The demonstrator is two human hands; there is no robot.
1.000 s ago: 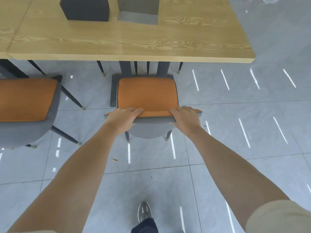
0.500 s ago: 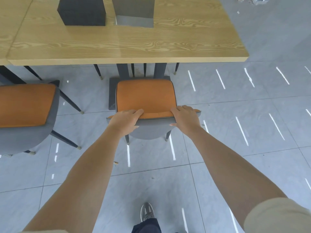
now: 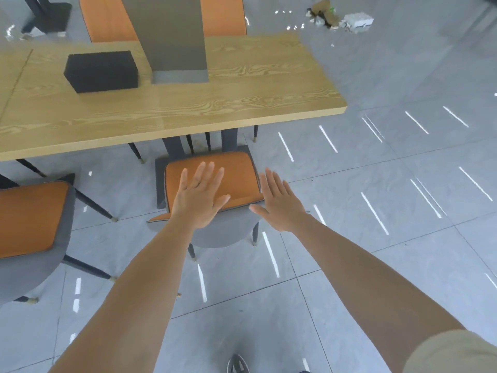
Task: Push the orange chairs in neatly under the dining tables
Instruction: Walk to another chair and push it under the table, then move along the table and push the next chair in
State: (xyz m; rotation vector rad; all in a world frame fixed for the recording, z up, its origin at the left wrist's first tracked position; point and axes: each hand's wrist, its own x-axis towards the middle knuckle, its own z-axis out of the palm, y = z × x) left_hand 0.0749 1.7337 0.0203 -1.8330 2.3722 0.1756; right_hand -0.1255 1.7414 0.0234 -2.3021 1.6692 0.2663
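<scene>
Off the orange chair [image 3: 238,175] now, left hand [image 3: 197,204] and right hand [image 3: 279,208] spread, seemingly empty.

The person wears a short sleeve [image 3: 454,354] of plain beige cloth on the right arm, up and to the right of the grey shoe [image 3: 238,365]. Its hem is a soft, rounded fold across the upper arm, and the cloth looks smooth and matte. Both forearms are bare, running from either side of the shoe out to the left hand [image 3: 199,201] and the right hand [image 3: 281,207]. Only the toe of 1 shoe shows: dark grey and rounded, with paler patches too blurred to make out.
</scene>
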